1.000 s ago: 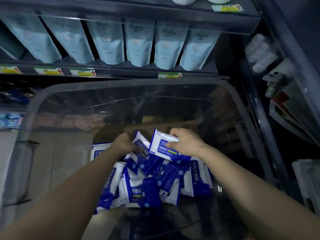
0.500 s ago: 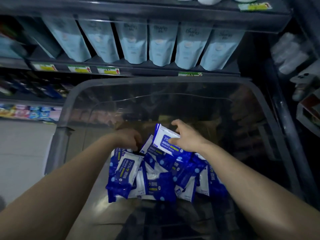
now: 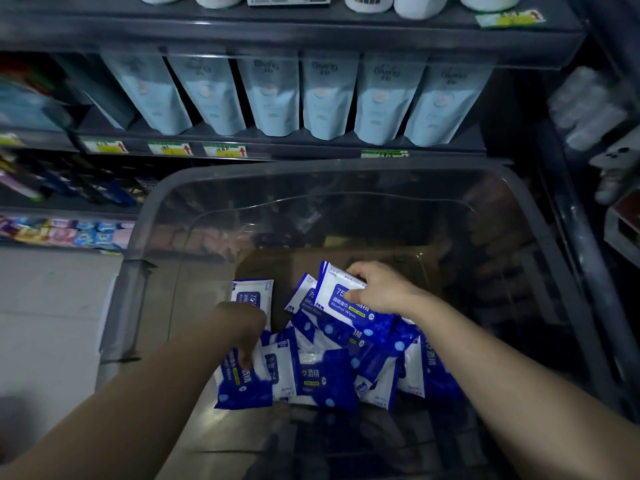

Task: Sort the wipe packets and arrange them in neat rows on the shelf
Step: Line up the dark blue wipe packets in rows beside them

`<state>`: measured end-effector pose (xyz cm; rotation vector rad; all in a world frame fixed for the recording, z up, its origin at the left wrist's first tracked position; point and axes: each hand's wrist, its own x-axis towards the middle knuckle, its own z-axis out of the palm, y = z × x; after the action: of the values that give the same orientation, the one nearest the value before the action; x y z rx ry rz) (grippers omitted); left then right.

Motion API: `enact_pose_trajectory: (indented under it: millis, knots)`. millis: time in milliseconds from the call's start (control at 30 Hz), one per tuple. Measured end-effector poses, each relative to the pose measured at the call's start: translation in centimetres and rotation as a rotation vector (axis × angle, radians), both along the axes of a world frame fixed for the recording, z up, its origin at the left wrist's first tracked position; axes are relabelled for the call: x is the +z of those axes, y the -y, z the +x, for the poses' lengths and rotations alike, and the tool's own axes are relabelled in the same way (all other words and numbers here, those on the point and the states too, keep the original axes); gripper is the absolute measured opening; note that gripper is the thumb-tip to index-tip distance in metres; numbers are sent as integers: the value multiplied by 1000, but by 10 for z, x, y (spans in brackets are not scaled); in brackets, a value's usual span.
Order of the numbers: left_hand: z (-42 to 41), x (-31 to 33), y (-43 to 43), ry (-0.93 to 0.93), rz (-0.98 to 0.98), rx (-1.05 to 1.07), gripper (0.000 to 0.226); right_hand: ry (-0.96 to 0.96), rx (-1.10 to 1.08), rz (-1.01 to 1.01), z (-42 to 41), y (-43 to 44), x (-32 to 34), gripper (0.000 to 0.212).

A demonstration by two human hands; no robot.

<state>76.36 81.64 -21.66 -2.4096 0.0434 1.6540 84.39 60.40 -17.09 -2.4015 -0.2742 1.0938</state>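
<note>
Both hands are inside a clear plastic bin (image 3: 313, 167) standing in front of the shelf (image 3: 298, 150). The wipe packets (image 3: 329, 374) lie in a loose, overlapping heap on the bin's floor, none in rows. The right hand (image 3: 384, 293) grips one blue-and-white packet (image 3: 346, 308) by its upper edge, at the far side of the heap. The left hand (image 3: 242, 323) points downward at the heap's left side, fingers curled onto the top of another packet (image 3: 242, 388) and holding it. The shelf carries a row of pale blue pouches (image 3: 329, 95), upright and side by side.
</note>
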Motion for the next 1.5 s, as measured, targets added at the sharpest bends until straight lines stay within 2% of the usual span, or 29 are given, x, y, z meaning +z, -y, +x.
enact_pose_trajectory:
  millis: [67, 167, 233, 300, 367, 433, 467, 533, 633, 733, 867, 1000, 1167, 1300, 1500]
  knots:
    - [10, 8, -2, 42, 44, -32, 64, -7, -2, 2, 0, 0, 0, 22]
    - [25, 8, -10, 355, -6, -75, 37, 7, 2, 2, 1, 0, 0, 23]
    - [26, -1, -14, 527, -58, -115, 36, 13, 2, 9, 0, 0, -1, 23]
    - [19, -13, -16, 583, -107, -208, 44, 10, -7, 18, 0, 1, -2, 24]
    - [15, -25, -16, 680, -168, -434, 46, 6, -18, 22, 2, 3, -3, 25]
    - [17, -21, -12, 657, -187, -676, 35, 16, -16, 11, 3, 6, -5, 26]
    - [17, -20, -9, 584, -162, -733, 32, 22, -12, 5, 3, 7, -5, 27]
    - [19, -17, -3, 430, -11, -734, 33, 33, -4, 5, 3, 7, -7, 30]
    - [27, -7, 8, 375, 141, -795, 37, 59, -26, 26, 3, 10, -6, 37]
    - [31, 8, 12, 381, 146, -672, 33, 156, -70, 57, 3, 16, -1, 45]
    - [34, 32, 6, 492, 9, -198, 33, 225, -162, 73, 3, 26, 10, 41]
    - [36, 60, 15, 676, -208, 103, 56, 333, -247, 90, 3, 41, 30, 31]
    - [41, 95, 43, 727, -575, 371, 34, 520, -433, 191, -10, 69, 68, 20]
    - [34, 121, 65, 752, -846, 463, 26, 670, -608, 278, -40, 93, 95, 20]
    - [9, 158, 102, 800, -1084, 379, 26, 842, -826, 260, -113, 119, 136, 22]
